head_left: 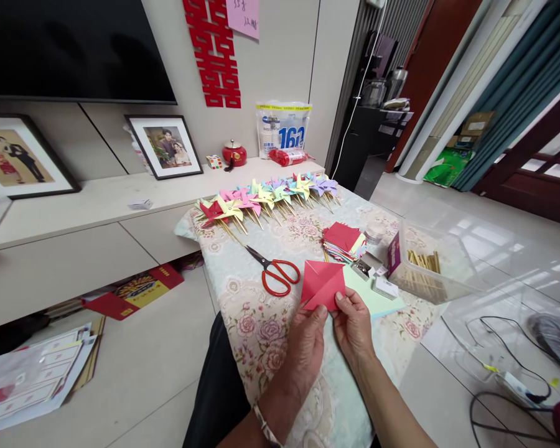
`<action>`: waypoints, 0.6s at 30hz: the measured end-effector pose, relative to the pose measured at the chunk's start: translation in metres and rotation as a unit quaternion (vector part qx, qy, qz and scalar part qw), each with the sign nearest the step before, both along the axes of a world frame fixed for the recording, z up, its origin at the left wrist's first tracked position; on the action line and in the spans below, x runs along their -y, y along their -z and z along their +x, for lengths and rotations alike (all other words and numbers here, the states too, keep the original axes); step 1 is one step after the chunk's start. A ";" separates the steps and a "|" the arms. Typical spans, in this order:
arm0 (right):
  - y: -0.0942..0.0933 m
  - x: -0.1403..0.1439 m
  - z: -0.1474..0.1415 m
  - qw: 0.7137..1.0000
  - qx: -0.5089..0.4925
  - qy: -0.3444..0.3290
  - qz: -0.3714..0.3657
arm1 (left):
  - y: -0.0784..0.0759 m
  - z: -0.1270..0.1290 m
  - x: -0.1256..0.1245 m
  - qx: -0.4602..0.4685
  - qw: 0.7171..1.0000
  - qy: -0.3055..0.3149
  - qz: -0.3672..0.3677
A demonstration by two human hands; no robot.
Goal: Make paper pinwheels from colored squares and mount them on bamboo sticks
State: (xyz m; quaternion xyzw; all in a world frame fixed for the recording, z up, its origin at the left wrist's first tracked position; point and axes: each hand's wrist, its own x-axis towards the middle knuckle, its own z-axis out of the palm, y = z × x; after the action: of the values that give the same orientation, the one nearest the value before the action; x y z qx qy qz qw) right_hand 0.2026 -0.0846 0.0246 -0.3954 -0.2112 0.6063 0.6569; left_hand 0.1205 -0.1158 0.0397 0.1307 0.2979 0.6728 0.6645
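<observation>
Between my two hands is a square of red paper (pixel 322 281) with diagonal cut or crease lines. My left hand (pixel 308 336) pinches its lower left edge, thumb on top. At the lower right corner, my right hand (pixel 354 320) grips the same sheet with thumb and fingers. Scissors (pixel 280 277) with red handles lie open on the cloth to the left of the paper. Just beyond it sits a stack of cut coloured paper (pixel 343 239), red on top. A small box of metal pins (pixel 363 269) and a white box (pixel 385 287) rest on pale green sheets (pixel 382 303).
Finished paper pinwheels (pixel 266 198) on sticks line the far side of the flowered tablecloth (pixel 247 342). A clear plastic bin (pixel 415 283) of thin sticks stands at the right. Behind are a white cabinet (pixel 102 193), framed photos (pixel 165 146) and a large bag (pixel 284 129).
</observation>
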 end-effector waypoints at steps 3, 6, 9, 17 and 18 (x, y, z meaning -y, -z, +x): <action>-0.001 0.000 -0.001 1.000 -0.007 0.005 -0.001 | -0.001 0.009 -0.004 -0.007 1.000 -0.006 -0.014; -0.002 0.000 -0.003 1.000 0.007 -0.007 0.010 | -0.004 0.012 -0.014 -0.033 0.998 -0.050 -0.034; -0.003 0.000 -0.003 0.999 0.022 -0.020 0.015 | -0.006 0.007 -0.029 -0.053 0.994 -0.085 -0.050; -0.002 -0.003 0.005 0.999 0.038 -0.026 0.000 | 0.011 -0.019 -0.053 -0.089 0.991 -0.066 -0.078; -0.001 -0.003 0.005 0.999 0.039 -0.024 0.001 | 0.013 -0.020 -0.053 -0.097 0.990 -0.068 -0.080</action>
State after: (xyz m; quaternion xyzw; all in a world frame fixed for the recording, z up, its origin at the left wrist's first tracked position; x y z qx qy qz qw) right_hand 0.2077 -0.0820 0.0258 -0.4133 -0.2466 0.6055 0.6339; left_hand 0.1001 -0.0623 0.0270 0.1211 0.4218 0.6747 0.5935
